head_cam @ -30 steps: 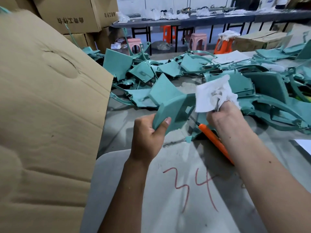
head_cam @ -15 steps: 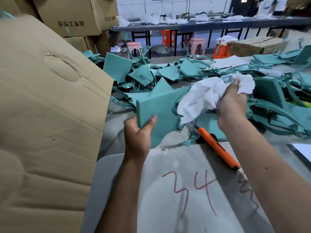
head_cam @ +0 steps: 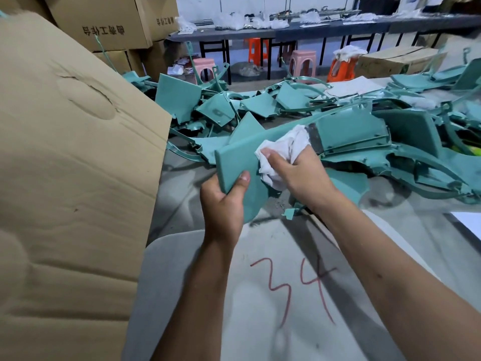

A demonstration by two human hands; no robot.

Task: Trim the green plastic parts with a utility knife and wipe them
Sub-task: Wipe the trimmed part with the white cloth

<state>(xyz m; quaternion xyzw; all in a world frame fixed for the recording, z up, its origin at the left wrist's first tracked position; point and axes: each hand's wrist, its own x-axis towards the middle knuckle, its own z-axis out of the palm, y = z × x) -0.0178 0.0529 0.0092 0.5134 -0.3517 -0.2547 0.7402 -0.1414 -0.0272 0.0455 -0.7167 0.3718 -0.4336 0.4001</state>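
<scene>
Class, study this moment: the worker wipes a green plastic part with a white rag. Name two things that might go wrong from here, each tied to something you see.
1. The left hand grips the green part only at its lower corner, so pressure from the rag might twist it loose.
2. The right hand rubs close to the part's edge; if trimming left burrs, the fingers might get scratched.
3. Small green offcuts lie on the table under the forearm and might cling to the rag.
</scene>
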